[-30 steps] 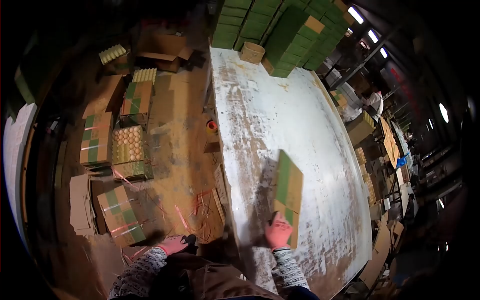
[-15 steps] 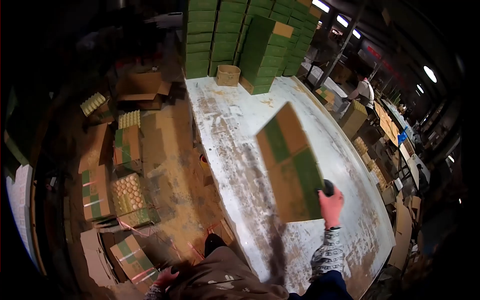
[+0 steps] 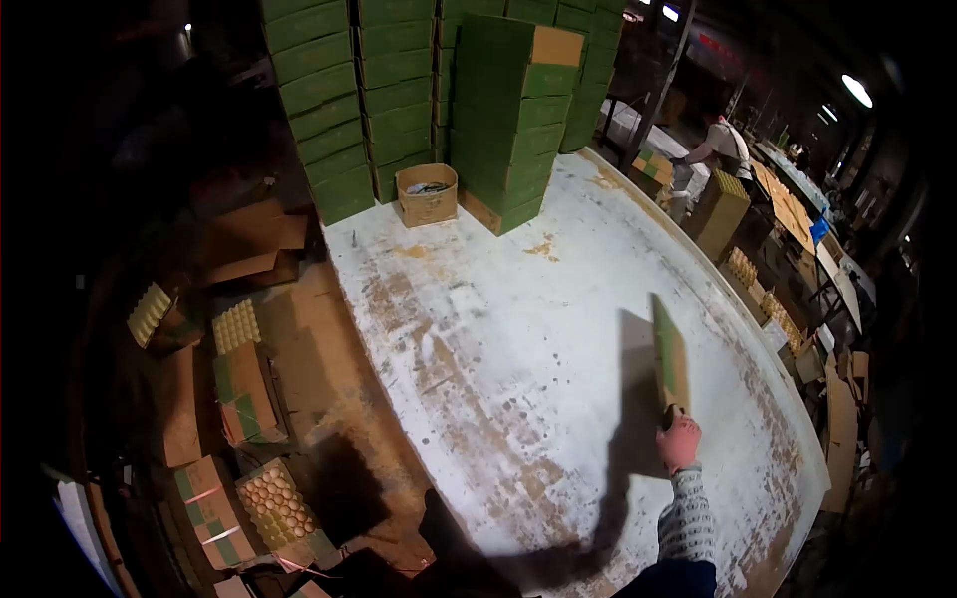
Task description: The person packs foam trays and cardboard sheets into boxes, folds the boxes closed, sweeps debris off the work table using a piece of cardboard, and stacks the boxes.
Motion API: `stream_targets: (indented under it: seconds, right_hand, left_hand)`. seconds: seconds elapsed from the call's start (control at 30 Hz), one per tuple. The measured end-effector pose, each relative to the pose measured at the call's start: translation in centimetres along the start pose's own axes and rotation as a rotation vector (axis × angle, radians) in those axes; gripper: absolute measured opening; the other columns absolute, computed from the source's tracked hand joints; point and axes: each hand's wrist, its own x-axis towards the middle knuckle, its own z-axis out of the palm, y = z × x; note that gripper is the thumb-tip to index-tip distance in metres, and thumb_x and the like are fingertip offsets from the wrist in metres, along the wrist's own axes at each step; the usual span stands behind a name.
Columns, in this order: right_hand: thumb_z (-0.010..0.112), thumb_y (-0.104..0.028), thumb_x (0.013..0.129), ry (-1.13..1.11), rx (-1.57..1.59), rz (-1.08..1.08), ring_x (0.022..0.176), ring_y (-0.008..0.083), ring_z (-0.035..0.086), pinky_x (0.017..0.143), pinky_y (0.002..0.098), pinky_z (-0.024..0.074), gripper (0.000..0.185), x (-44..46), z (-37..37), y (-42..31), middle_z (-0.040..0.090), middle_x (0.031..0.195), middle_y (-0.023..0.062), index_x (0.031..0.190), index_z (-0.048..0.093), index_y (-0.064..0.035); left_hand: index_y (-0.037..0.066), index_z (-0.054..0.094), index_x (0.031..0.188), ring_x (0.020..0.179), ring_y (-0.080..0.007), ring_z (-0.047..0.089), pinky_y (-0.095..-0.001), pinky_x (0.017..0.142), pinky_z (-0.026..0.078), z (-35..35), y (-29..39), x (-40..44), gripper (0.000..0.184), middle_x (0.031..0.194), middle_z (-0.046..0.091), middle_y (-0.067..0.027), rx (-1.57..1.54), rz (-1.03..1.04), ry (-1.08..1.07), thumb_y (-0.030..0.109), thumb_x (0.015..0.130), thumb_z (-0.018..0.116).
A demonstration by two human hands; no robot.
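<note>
My right hand [image 3: 679,442], in a pink glove with dark fingertips, is closed on the near end of a flat cardboard piece [image 3: 670,349], brown with green bands. The piece stands nearly edge-on above the pale, worn tabletop [image 3: 518,329], and its shadow falls to the left. My left hand is out of view.
Green boxes [image 3: 488,110] are stacked at the table's far end beside a small open carton [image 3: 429,196]. Left of the table are an egg tray [image 3: 277,501], strapped cartons [image 3: 214,518] and an open box [image 3: 249,239]. A person [image 3: 726,148] bends beyond the right edge.
The cardboard piece has swung from broadside to nearly edge-on and moved right with my right hand. My left hand has left the view. The camera has moved closer to the stacked boxes.
</note>
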Motion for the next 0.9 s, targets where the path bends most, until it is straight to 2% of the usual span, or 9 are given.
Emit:
stream_targets:
  seconds: [0.03, 0.2, 0.4, 0.47, 0.57, 0.6, 0.73, 0.83, 0.9]
  right_hand:
    - [0.064, -0.016, 0.068, 0.03, 0.159, -0.144, 0.089, 0.0324, 0.058, 0.077, 0.0396, 0.0467, 0.042, 1.1, -2.1, -1.7, 0.058, 0.099, 0.0137, 0.109, 0.057, -0.006]
    - [0.063, -0.007, 0.068, 0.11, 0.461, -0.211, 0.086, 0.0354, 0.057, 0.076, 0.0399, 0.0457, 0.035, 14.0, -7.6, -7.0, 0.059, 0.095, 0.0154, 0.103, 0.059, -0.0033]
    - [0.065, -0.015, 0.07, 0.292, 0.189, -0.427, 0.089, 0.0322, 0.058, 0.078, 0.04, 0.0462, 0.037, 25.9, 1.1, -15.1, 0.062, 0.097, 0.0128, 0.106, 0.061, -0.009]
    - [0.066, -0.02, 0.07, 0.087, 0.2, -0.465, 0.094, 0.0306, 0.056, 0.078, 0.0406, 0.0457, 0.039, 24.7, 2.8, -17.5, 0.06, 0.099, 0.0126, 0.107, 0.06, -0.0087]
    - [0.068, -0.019, 0.067, 0.063, 0.302, -0.71, 0.09, 0.0315, 0.058, 0.077, 0.0412, 0.0463, 0.042, 18.0, 0.3, -21.5, 0.06, 0.102, 0.0114, 0.107, 0.06, -0.0076]
    - [0.069, -0.016, 0.066, -0.048, 0.363, -0.731, 0.091, 0.0312, 0.058, 0.078, 0.0395, 0.0466, 0.043, 16.4, -2.7, -23.0, 0.061, 0.102, 0.012, 0.108, 0.06, -0.0079]
    - [0.064, -0.012, 0.07, 0.041, 0.487, -0.782, 0.091, 0.0297, 0.057, 0.075, 0.0392, 0.0468, 0.04, 17.6, -7.0, -26.2, 0.06, 0.101, 0.0104, 0.109, 0.058, -0.0075]
    - [0.064, -0.012, 0.07, 0.205, 0.441, -0.795, 0.089, 0.0289, 0.057, 0.071, 0.0386, 0.0463, 0.04, 19.4, -5.5, -29.9, 0.06, 0.1, 0.0103, 0.109, 0.057, -0.0077]
    - [0.063, -0.015, 0.072, 0.196, 0.411, -0.858, 0.086, 0.0282, 0.056, 0.069, 0.0383, 0.0455, 0.04, 20.1, -2.2, -32.4, 0.06, 0.098, 0.0095, 0.11, 0.057, -0.0083]
  left_hand:
    - [0.003, 0.058, 0.112, 0.099, -0.0247, 0.057, -0.0364, 0.086, 0.044, -0.6, 1.3, 0.8, 0.044, 0.105, 0.062, -0.015, -0.01, -0.012, -0.004, 0.035, 0.082, 0.058]
    - [0.002, 0.058, 0.113, 0.099, -0.0223, 0.057, -0.0352, 0.086, 0.044, -2.9, 4.4, 2.4, 0.043, 0.106, 0.062, -0.014, -0.049, -0.058, -0.013, 0.033, 0.082, 0.058]
    - [0.002, 0.058, 0.113, 0.098, -0.0195, 0.057, -0.0337, 0.085, 0.044, -5.2, 4.6, 2.0, 0.041, 0.107, 0.062, -0.0128, -0.07, -0.122, 0.024, 0.03, 0.083, 0.059]
    - [0.0, 0.059, 0.111, 0.097, -0.0178, 0.057, -0.0324, 0.085, 0.044, -5.7, 1.4, 3.1, 0.039, 0.105, 0.062, -0.0124, -0.065, -0.045, 0.082, 0.029, 0.085, 0.057]
    - [-0.001, 0.058, 0.112, 0.097, -0.0181, 0.057, -0.0325, 0.085, 0.044, -6.2, 1.1, 4.0, 0.04, 0.105, 0.062, -0.0125, -0.094, -0.079, 0.077, 0.03, 0.086, 0.056]
    - [0.002, 0.059, 0.109, 0.095, -0.0256, 0.061, -0.0354, 0.083, 0.047, -6.3, 4.2, 3.1, 0.035, 0.101, 0.064, -0.0168, 0.024, -0.024, 0.116, 0.027, 0.085, 0.054]
    - [0.003, 0.058, 0.111, 0.1, -0.0304, 0.058, -0.0376, 0.086, 0.045, -6.8, 6.3, 4.3, 0.036, 0.106, 0.061, -0.0189, 0.063, -0.011, 0.031, 0.029, 0.086, 0.056]
    - [0.004, 0.055, 0.116, 0.105, -0.0316, 0.055, -0.0384, 0.089, 0.044, -6.4, 6.5, 5.5, 0.041, 0.111, 0.059, -0.0183, 0.11, 0.168, 0.196, 0.032, 0.085, 0.056]
    - [0.007, 0.052, 0.119, 0.107, -0.0326, 0.054, -0.0389, 0.091, 0.042, -6.9, 9.3, 3.8, 0.043, 0.114, 0.057, -0.0184, 0.085, 0.084, 0.167, 0.033, 0.085, 0.055]
